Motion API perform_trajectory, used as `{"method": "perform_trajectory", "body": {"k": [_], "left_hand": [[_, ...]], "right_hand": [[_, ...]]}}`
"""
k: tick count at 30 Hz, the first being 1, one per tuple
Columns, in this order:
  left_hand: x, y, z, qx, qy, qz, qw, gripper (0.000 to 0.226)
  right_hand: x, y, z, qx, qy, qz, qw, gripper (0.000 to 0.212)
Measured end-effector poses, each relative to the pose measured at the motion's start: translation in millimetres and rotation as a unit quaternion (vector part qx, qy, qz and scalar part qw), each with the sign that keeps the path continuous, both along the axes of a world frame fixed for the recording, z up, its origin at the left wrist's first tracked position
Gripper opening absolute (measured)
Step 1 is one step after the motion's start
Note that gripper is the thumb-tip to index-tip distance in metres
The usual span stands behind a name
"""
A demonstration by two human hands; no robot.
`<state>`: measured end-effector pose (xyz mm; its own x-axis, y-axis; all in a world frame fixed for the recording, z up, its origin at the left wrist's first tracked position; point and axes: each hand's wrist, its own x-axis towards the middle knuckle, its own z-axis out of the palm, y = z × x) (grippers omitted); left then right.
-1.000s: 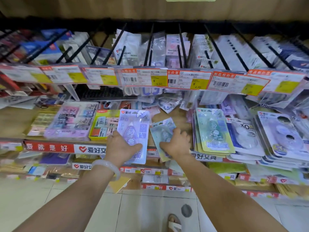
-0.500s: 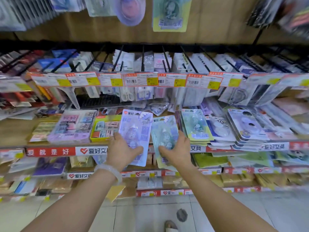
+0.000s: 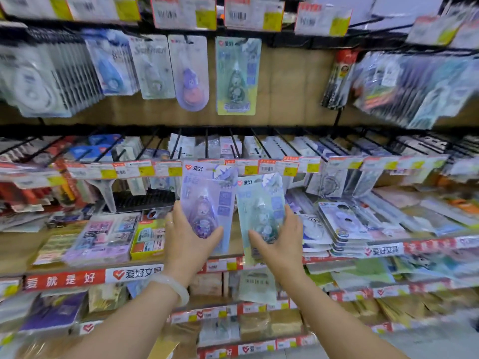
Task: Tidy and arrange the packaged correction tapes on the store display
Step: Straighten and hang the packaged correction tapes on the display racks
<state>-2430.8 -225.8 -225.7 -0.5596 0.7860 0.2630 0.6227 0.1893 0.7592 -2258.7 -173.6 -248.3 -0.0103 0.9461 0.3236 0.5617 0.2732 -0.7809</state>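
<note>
Left hand point(image 3: 190, 235) gripped a purple correction tape pack point(image 3: 207, 203) low down, thumb curled across the front of its blister and fingers behind the card; a pale bangle point(image 3: 172, 287) sat on that wrist. Right hand point(image 3: 278, 246) pinched a green correction tape pack point(image 3: 259, 216) the same way, near its lower half. Both packs stood upright and side by side in front of the shelf, their inner edges just about touching, lifted off the stacks below.

Held only by their lower parts, the tall cards could tip or twist, and a slick plastic blister might slide out of either grip and drop to the lower shelves. Just beyond the hands lay flat stacked tape packs point(image 3: 344, 229) on the wooden shelf point(image 3: 233, 239); a careless set-down there might nudge those piles askew. Behind them a row of price tags point(image 3: 267, 167) jutted on black hooks, which a pack's top corner could catch. Farther up hung a matching green pack point(image 3: 237, 76) and a purple one point(image 3: 191, 73); the hang-holes were too blurred to judge, so threading either card onto a hook with one hand each risked missing the hook or knocking neighbours loose.
</note>
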Motion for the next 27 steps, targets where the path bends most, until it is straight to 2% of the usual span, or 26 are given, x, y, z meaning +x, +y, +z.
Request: {"method": "perform_trajectory", "body": {"k": [3, 9, 15, 27], "left_hand": [[-4, 8, 24, 0.053, 0.000, 0.012, 0.999, 0.098], [-11, 31, 71, 0.098, -0.005, 0.016, 0.995, 0.102], [-18, 54, 111, 0.118, 0.001, 0.029, 0.993, 0.113], [-40, 83, 142, 0.133, 0.027, 0.090, 0.987, 0.113]], "right_hand": [[-2, 7, 28, 0.033, 0.023, 0.001, 0.999, 0.094], [-22, 37, 84, 0.073, 0.073, 0.020, 0.994, 0.093], [-38, 68, 124, 0.118, 0.081, 0.041, 0.989, 0.085], [-62, 119, 182, 0.171, 0.118, 0.107, 0.972, 0.077]]}}
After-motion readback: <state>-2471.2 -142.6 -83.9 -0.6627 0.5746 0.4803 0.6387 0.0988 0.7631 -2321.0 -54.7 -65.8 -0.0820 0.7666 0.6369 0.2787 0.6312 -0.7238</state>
